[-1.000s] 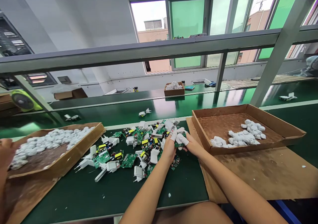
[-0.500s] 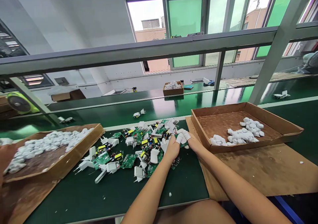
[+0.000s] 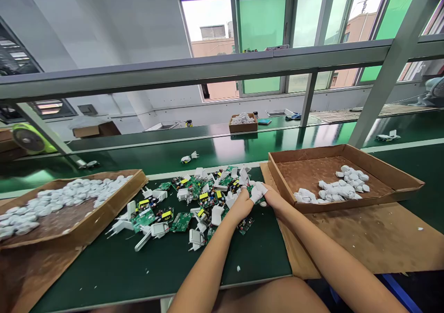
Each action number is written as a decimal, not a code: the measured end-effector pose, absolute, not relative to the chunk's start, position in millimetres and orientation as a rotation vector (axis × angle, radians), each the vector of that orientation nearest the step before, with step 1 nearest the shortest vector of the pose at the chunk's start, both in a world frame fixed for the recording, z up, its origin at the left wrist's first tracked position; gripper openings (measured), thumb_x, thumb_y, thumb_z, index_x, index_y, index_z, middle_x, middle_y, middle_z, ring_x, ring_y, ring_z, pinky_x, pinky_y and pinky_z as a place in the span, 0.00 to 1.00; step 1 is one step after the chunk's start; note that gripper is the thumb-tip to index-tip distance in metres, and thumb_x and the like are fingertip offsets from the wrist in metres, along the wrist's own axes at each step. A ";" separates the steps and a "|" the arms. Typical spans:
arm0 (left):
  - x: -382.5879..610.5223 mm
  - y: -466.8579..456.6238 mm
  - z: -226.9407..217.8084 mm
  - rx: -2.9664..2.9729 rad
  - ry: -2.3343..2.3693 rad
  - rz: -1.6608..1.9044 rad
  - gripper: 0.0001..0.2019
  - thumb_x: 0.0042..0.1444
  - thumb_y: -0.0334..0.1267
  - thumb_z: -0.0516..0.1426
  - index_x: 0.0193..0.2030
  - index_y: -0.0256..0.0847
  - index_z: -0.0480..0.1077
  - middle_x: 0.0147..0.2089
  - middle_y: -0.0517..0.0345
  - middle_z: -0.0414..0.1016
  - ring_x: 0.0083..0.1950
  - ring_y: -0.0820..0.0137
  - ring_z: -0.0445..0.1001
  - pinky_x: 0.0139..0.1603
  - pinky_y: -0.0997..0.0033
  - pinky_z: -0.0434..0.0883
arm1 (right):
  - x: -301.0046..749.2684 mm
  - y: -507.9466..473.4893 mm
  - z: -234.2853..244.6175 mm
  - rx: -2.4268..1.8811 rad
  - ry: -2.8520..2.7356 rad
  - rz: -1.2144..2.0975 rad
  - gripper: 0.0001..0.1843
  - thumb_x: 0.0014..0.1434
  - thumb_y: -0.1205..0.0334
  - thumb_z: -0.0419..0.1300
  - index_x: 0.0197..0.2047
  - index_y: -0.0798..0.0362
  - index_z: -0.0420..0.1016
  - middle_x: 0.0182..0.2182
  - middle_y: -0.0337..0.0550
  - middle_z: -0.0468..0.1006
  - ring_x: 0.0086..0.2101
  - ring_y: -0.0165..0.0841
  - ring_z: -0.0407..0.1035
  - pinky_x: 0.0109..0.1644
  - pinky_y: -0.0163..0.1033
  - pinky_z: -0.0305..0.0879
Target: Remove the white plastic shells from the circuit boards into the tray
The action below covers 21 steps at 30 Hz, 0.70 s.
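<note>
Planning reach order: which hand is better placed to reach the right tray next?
Probably the right hand: it's nearer the right tray, while the left hand sits toward the board pile. Both seem occupied with a green board.

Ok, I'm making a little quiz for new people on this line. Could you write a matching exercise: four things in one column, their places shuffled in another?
Things
1. Right hand
2. Pile of circuit boards
3. Yellow-green fan
4. Small box of white pieces

Places
A. At the far left, partly behind a slanted post
B. Across the far side, below the windows
C. Close beside the left hand
D. Heaped on the green surface

Pairs: 1-C, 2-D, 3-A, 4-B
</note>
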State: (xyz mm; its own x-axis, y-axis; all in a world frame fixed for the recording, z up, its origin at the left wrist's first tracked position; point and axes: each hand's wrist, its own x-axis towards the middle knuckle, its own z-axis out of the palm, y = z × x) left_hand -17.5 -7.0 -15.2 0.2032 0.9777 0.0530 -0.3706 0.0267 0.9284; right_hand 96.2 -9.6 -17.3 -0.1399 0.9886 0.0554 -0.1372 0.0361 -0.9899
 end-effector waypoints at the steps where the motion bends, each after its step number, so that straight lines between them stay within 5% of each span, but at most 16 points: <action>1: -18.1 -7.4 -14.5 1.043 0.759 1.209 0.13 0.36 0.34 0.61 0.33 0.40 0.67 0.32 0.54 0.72 0.46 0.64 0.65 0.52 0.65 0.58 | 96.7 -10.0 -17.4 -0.995 -1.238 1.341 0.22 0.41 0.42 0.55 0.26 0.54 0.62 0.19 0.35 0.60 0.18 0.24 0.51 0.18 0.28 0.46; 11: -4.4 -16.9 -3.8 0.893 0.762 1.169 0.14 0.38 0.38 0.61 0.35 0.39 0.67 0.36 0.55 0.72 0.42 0.66 0.68 0.45 0.68 0.64 | 96.5 -15.3 -16.6 -0.924 -1.323 1.329 0.30 0.43 0.33 0.50 0.31 0.54 0.64 0.22 0.38 0.62 0.19 0.25 0.51 0.16 0.29 0.45; 21: -4.3 -19.5 3.8 0.711 0.814 1.147 0.19 0.40 0.43 0.59 0.41 0.40 0.67 0.36 0.57 0.72 0.39 0.70 0.69 0.37 0.74 0.67 | 98.5 -9.9 -12.9 -0.894 -1.641 1.196 0.24 0.41 0.49 0.62 0.36 0.55 0.60 0.23 0.35 0.61 0.19 0.24 0.51 0.19 0.30 0.50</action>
